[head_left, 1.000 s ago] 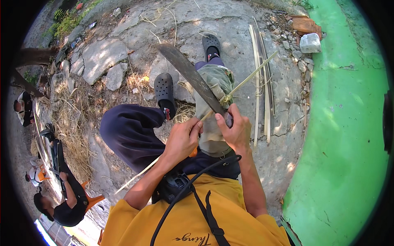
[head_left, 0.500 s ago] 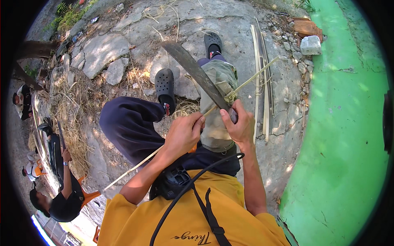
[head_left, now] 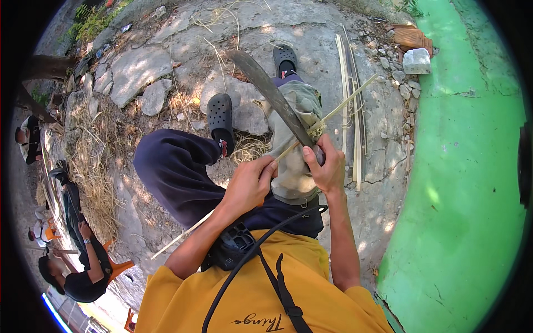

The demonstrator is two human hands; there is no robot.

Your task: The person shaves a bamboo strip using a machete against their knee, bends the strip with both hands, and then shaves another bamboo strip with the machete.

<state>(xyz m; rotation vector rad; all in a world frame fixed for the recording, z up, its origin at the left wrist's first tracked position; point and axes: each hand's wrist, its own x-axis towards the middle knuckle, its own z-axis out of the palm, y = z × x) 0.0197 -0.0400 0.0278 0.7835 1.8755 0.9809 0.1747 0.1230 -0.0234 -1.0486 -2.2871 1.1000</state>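
My left hand [head_left: 250,186] pinches a thin pale bamboo strip [head_left: 184,236], which slants from beside my left forearm up to the right. My right hand [head_left: 326,171] grips the handle end of a long, dark machete [head_left: 272,100], its blade pointing up and left. The blade crosses the strip just above my hands. Fine curled shavings [head_left: 317,129] cling where they meet. Beneath both lies a greyish-green cloth [head_left: 291,180] draped over my right leg. Past the blade, the strip's far part [head_left: 351,100] shows thin curls hanging off it.
Several long strips [head_left: 343,111] lie on the cracked concrete at right, beside a green-painted surface [head_left: 455,194]. A pale block [head_left: 416,61] and rubble stand at its edge. Dry shavings [head_left: 97,183] are heaped at left, near a seated co-worker [head_left: 89,280] on an orange stool [head_left: 118,263].
The strip's near end has slid toward my hands, up and to the right. The machete tip has shifted slightly right. At left, the co-worker's hand has moved down, and their long blade no longer stands out.
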